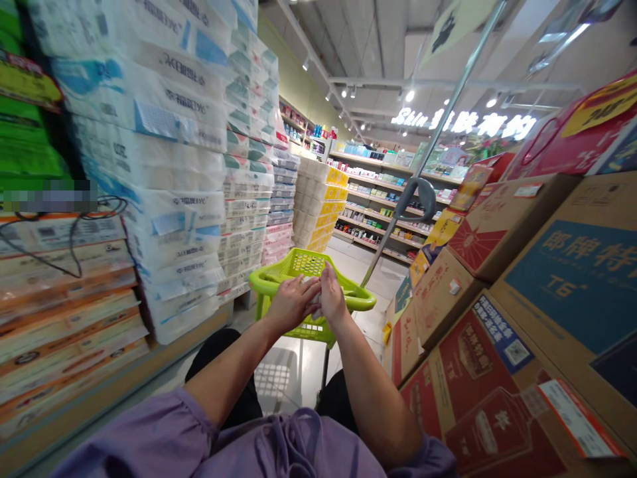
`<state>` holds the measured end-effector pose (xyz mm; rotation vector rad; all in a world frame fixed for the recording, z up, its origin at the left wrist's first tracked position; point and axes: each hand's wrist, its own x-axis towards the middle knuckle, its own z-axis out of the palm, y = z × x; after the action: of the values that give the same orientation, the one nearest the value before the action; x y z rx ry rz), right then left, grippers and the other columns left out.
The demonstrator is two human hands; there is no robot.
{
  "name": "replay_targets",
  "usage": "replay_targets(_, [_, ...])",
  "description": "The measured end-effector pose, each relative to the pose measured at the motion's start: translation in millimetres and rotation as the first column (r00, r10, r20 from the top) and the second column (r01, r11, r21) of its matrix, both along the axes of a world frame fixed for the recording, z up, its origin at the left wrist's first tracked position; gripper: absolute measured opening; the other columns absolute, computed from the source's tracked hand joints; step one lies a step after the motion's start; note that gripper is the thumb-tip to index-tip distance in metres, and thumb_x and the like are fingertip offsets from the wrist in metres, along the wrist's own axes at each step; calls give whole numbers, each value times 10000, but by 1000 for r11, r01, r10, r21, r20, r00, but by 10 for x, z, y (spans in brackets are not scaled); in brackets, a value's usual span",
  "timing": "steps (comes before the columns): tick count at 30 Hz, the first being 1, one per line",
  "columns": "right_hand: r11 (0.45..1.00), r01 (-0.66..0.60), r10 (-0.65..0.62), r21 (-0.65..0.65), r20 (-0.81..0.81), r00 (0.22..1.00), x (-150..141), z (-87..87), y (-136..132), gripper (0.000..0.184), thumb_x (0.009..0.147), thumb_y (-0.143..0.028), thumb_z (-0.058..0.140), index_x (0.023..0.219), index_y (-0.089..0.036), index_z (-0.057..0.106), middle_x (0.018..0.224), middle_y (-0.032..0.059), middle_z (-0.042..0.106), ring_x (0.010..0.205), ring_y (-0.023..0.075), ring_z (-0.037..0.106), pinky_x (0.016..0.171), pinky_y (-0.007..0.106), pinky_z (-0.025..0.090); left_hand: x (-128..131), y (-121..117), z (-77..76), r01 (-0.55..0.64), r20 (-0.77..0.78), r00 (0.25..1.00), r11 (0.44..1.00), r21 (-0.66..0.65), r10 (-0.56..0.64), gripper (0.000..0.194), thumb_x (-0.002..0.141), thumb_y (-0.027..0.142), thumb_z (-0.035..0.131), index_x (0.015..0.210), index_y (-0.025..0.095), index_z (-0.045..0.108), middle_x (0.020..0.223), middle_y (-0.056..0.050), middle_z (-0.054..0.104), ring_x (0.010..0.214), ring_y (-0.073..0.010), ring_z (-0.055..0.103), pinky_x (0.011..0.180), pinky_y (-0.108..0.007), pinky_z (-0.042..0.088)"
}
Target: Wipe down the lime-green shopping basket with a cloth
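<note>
Both hands are brought together above a lime-green shopping cart (269, 285). My left hand (293, 300) reaches in with its fingers stretched toward the right one and touches it. My right hand (332, 297) is tilted on edge, its fingers extended forward and its palm turned to the left hand. No object shows clearly in either hand, though the space between the palms is partly hidden. The cart's rim curves around just beyond and beside the hands, and its lattice basket shows below them.
Tall stacks of wrapped tissue packs (184, 172) line the left side. Cardboard boxes (458, 285) are piled close on the right. A slanted metal pole (432, 146) with a grey hook rises ahead right. Stocked shelves (383, 192) stand across the far end of the tiled aisle.
</note>
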<state>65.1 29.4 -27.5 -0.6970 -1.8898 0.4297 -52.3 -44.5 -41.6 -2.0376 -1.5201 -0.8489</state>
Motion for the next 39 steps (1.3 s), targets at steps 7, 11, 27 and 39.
replay_targets(7, [919, 230, -320, 320, 264, 910, 272, -247, 17, 374, 985, -378, 333, 1163, -225, 624, 1209, 88, 645, 1165, 255, 539, 952, 411, 371, -159, 16, 40, -112, 260, 964, 977, 183, 62, 284, 863, 136, 410, 1109, 176, 545, 1358, -100, 518, 1282, -237, 455, 1050, -439, 419])
replay_targets(11, [882, 244, -372, 403, 277, 886, 281, -326, 2, 330, 976, -329, 384, 1181, -227, 621, 1202, 82, 650, 1160, 262, 543, 938, 401, 363, -101, -49, 43, -69, 47, 997, 989, 127, 63, 379, 854, 107, 409, 1205, 186, 531, 1265, -71, 606, 1252, -271, 478, 1116, -530, 307])
replay_targets(27, [821, 273, -392, 502, 146, 908, 307, -367, 8, 313, 955, -262, 401, 1113, -197, 663, 1121, 61, 696, 1107, 224, 596, 917, 350, 378, -535, -368, 200, -292, 279, 937, 911, 290, 211, 489, 811, 73, 411, 1262, 225, 527, 1361, -112, 483, 1251, -269, 454, 1038, -469, 409])
replay_targets(39, [844, 301, -394, 444, 131, 910, 328, -360, 71, 293, 930, -236, 431, 1080, -205, 681, 1111, 57, 700, 1106, 213, 600, 936, 351, 381, -80, -207, -33, -163, -7, 986, 976, 144, 166, 462, 920, 242, 389, 1379, 190, 405, 1157, -120, 663, 1019, -246, 619, 866, -410, 466])
